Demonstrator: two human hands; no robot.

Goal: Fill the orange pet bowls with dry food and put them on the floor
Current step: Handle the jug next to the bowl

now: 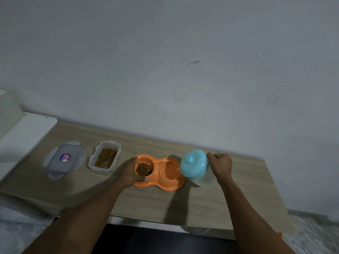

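Hands [130,172] steady kibble-filled orange bowls [159,174], tilt jug [197,167].

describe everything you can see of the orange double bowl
The orange bowl looks like glossy plastic, a peanut-shaped base with two round wells. It lies flat on the wooden table. The left well holds kibble; the right holds none. The left hand grips its left end. A tilted teal-lidded jug overhangs its right edge.

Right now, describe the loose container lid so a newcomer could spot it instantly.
On the light wooden table, look to its far left end. The clear rectangular plastic lid lies flat, left of the open clear plastic tub of kibble. Only it has clip flaps and a small blue-red sticker.
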